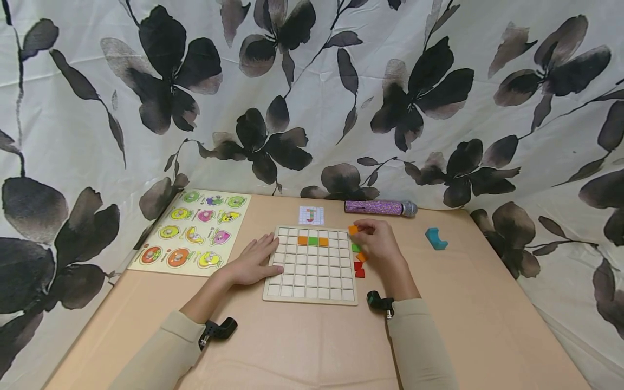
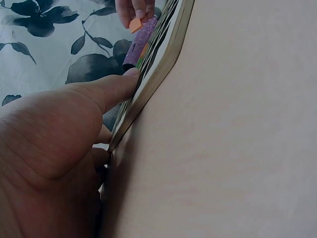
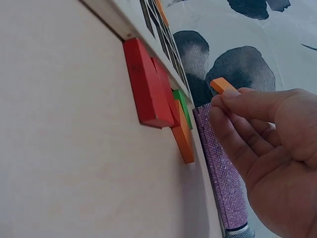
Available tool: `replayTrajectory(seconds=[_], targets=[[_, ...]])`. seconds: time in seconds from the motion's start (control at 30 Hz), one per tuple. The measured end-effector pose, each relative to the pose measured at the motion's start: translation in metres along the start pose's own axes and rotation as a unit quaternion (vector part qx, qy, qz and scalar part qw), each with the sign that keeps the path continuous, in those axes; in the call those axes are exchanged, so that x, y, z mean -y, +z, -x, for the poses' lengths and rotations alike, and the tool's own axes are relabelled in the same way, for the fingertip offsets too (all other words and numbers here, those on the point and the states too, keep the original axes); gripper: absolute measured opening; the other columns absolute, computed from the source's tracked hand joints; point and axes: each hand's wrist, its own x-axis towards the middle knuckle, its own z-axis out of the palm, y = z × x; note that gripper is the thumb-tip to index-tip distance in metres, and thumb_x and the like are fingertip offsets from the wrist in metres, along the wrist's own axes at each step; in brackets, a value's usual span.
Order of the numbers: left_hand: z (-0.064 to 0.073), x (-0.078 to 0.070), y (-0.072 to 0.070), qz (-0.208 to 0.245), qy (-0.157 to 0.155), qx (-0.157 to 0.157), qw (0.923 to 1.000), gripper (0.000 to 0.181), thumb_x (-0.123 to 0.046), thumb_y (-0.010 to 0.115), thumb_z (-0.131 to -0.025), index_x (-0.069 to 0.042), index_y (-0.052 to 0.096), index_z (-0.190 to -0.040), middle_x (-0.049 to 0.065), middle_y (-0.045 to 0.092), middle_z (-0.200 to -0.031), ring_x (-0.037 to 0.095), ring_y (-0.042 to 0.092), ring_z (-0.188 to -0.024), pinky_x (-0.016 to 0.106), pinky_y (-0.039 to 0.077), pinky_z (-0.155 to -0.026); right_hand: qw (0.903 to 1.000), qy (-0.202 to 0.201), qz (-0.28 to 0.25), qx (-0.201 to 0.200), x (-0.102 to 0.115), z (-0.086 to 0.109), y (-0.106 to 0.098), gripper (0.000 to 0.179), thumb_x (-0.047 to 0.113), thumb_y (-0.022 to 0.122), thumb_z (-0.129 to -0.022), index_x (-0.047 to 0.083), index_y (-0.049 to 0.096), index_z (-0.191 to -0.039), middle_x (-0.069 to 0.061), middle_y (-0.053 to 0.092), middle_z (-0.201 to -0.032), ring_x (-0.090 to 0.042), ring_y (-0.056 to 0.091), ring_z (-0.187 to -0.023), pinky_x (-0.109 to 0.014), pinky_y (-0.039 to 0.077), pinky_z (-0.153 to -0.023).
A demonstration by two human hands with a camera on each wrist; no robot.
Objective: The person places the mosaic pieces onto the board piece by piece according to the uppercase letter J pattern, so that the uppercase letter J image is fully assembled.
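A wooden grid board [image 1: 309, 299] lies on the table, with two orange tiles and a green tile [image 1: 313, 241] in a row near its top. My left hand [image 1: 253, 262] rests at the board's left edge, fingers straight and thumb over the rim. Beyond the board's upper right corner, my right hand [image 1: 377, 244] pinches an orange tile [image 3: 224, 85] between thumb and fingertips, raised above the table. Along the right edge lie a green tile [image 1: 356, 247], an orange tile [image 3: 183, 136] and red tiles [image 3: 146, 87], partly under the right hand in the head view.
A small pattern card [image 1: 311, 215] lies behind the board, with a purple glittery microphone [image 1: 375, 208] to its right. A blue curved piece [image 1: 435, 239] sits at the right. On the left is a sheet of fruit pictures [image 1: 187, 233]. Flowered cloth [image 1: 292, 108] hangs behind the table.
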Motion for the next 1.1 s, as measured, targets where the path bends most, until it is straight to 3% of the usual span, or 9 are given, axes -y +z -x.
replayTrajectory(seconds=[0.33, 0.77, 1.1], targets=[[0.000, 0.000, 0.001, 0.000, 0.000, 0.000, 1.0000, 0.090, -0.047, 0.064, -0.101, 0.004, 0.023, -0.163, 0.025, 0.009, -0.173, 0.042, 0.004, -0.162, 0.061, 0.001, -0.130, 0.9998, 0.000, -0.004, 0.017, 0.005, 0.000, 0.002, 0.032, 0.002, 0.078, -0.091, 0.004, 0.075, -0.123, -0.014, 0.073, -0.106, -0.024, 0.065, -0.093, -0.027, 0.053, -0.083], [0.000, -0.001, 0.000, 0.005, 0.003, -0.002, 1.0000, 0.090, -0.046, 0.064, -0.101, 0.005, 0.023, -0.163, 0.026, 0.009, -0.173, 0.042, 0.004, -0.162, 0.061, 0.001, -0.130, 0.9997, -0.007, -0.012, 0.021, 0.009, -0.001, 0.007, 0.027, 0.005, 0.079, -0.091, 0.005, 0.077, -0.118, -0.013, 0.072, -0.101, -0.025, 0.062, -0.088, -0.021, 0.054, -0.071], [0.001, -0.002, 0.001, 0.005, 0.005, -0.006, 1.0000, 0.091, -0.046, 0.064, -0.101, 0.005, 0.023, -0.163, 0.026, 0.010, -0.172, 0.043, 0.005, -0.162, 0.061, 0.001, -0.130, 0.9982, -0.048, 0.010, 0.035, 0.015, -0.002, 0.016, 0.025, 0.009, 0.081, -0.091, 0.003, 0.078, -0.116, -0.013, 0.076, -0.102, -0.020, 0.067, -0.086, -0.018, 0.055, -0.073]])
